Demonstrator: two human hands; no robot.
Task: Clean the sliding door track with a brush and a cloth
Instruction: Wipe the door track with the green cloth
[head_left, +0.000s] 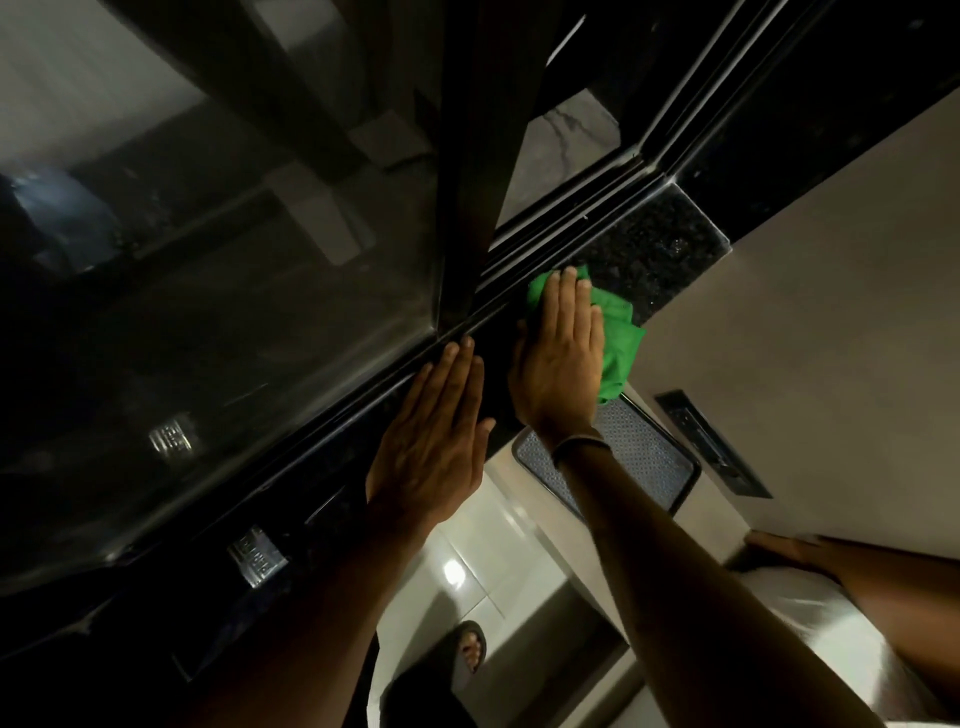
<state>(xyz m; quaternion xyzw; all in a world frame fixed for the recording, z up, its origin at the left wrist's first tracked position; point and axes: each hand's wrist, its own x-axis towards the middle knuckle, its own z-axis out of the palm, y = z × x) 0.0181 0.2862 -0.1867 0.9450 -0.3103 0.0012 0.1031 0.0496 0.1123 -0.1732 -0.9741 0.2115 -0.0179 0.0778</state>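
A green cloth (618, 343) lies on the dark speckled granite sill (654, 239) beside the black sliding door track (561, 228). My right hand (561, 353) presses flat on the cloth, fingers together and pointing toward the track. My left hand (436, 436) rests flat on the sill beside it, fingertips touching the track's edge, holding nothing. The glass sliding door (234, 291) stands in the track at left, its dark frame (457, 218) just above my hands. No brush is in view.
A grey textured mat (639, 457) lies on the glossy white floor tiles (467, 551) below the sill. A beige wall with a dark slot (711, 447) runs on the right. My sandalled foot (470, 649) stands on the tiles.
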